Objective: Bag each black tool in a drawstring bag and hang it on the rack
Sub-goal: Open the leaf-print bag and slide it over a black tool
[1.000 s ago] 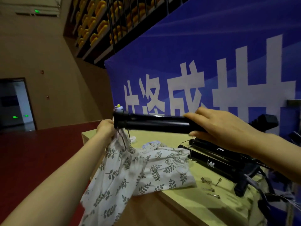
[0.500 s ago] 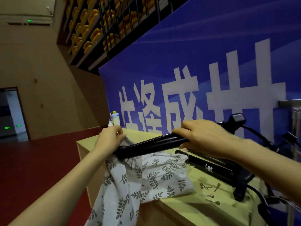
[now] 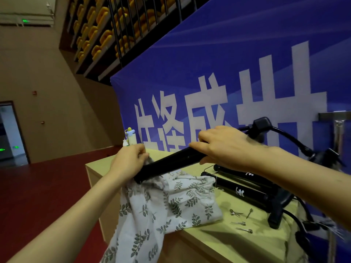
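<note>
My right hand [image 3: 226, 147] grips a long black tool [image 3: 169, 164], a pump-like cylinder that slants down to the left. Its lower end sits at the mouth of a white drawstring bag with a leaf print [image 3: 152, 209]. My left hand [image 3: 129, 160] pinches the bag's rim beside that end. The bag hangs over the front edge of the table [image 3: 209, 242]. Two more black tools [image 3: 245, 190] lie on the table to the right. A metal rack post [image 3: 340, 133] stands at the far right.
Several small metal needles [image 3: 239, 223] lie on the table near the tools' black hoses [image 3: 296, 224]. A small bottle [image 3: 131, 137] stands at the table's far corner. A blue banner [image 3: 247, 73] rises behind the table. Red floor lies to the left.
The tool has tilted from level to slanting down-left, and its lower end has come down to the bag's mouth. My left hand has kept hold of the bag's rim.
</note>
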A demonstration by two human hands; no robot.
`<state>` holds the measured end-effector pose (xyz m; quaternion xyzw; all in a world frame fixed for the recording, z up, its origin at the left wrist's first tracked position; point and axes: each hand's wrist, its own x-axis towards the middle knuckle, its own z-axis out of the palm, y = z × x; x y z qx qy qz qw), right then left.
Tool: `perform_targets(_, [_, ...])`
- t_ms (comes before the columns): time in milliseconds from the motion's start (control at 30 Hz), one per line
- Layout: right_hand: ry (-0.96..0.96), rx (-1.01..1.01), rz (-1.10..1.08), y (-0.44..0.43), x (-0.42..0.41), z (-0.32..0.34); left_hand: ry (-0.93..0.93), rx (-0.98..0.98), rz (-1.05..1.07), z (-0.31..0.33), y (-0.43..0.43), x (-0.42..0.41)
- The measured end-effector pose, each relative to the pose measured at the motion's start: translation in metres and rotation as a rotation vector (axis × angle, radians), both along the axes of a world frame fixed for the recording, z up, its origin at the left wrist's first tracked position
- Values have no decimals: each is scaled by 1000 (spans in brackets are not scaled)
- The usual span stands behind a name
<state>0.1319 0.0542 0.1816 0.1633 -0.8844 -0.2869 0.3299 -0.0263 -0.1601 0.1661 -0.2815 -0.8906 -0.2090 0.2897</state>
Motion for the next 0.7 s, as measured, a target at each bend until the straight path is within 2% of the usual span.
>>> perform_targets(133, [-16,125,26,-16,-14,-3,-18,9,-267,-13,28,21])
perform_targets(267, [18,191,54,-28,-25,-4,-94,162,-447,-17,40,26])
perform_targets(400, [119,177,124,-29,-32,-1,-308,364,-666,-19,34,35])
perform_targets(500, [136,197,178,-28,-33,2,-379,233,-765,-24,25,30])
perform_targets(567, [158,152,173,-29,-32,2,-311,159,-739,-28,27,25])
perform_targets(633, [287,34,168,-31,-34,-5,-232,244,-699,-30,31,22])
perform_targets(700, [436,-279,231,-37,-33,-20,-153,357,-625,-28,33,23])
